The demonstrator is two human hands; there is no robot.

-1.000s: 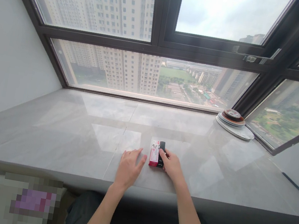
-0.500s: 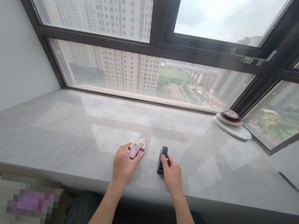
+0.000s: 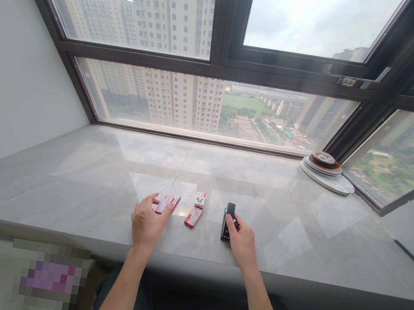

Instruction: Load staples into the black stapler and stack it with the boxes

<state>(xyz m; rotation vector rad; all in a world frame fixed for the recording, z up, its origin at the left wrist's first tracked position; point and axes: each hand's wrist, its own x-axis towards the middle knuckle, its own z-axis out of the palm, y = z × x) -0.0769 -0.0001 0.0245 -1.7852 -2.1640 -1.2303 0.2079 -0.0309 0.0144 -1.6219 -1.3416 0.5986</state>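
Observation:
My left hand (image 3: 146, 222) rests on the grey marble sill (image 3: 67, 184) with its fingertips on a small red and white box (image 3: 167, 203). A second red box (image 3: 193, 217) lies flat just to the right, and a third, white-topped small box (image 3: 200, 200) sits behind it. My right hand (image 3: 242, 240) lies further right, fingers curled against a black stapler-like device (image 3: 228, 221) that lies lengthwise on the sill.
A stack of round plates (image 3: 325, 171) sits at the far right corner by the window. Large windows (image 3: 208, 102) run along the back of the sill. A white wall (image 3: 15, 70) closes the left side. The sill's front edge is just below my wrists.
The red boxes, first beside the black device, were drawn left by my left hand and spread apart. My left hand slid further left with one box. My right hand stayed on the black device.

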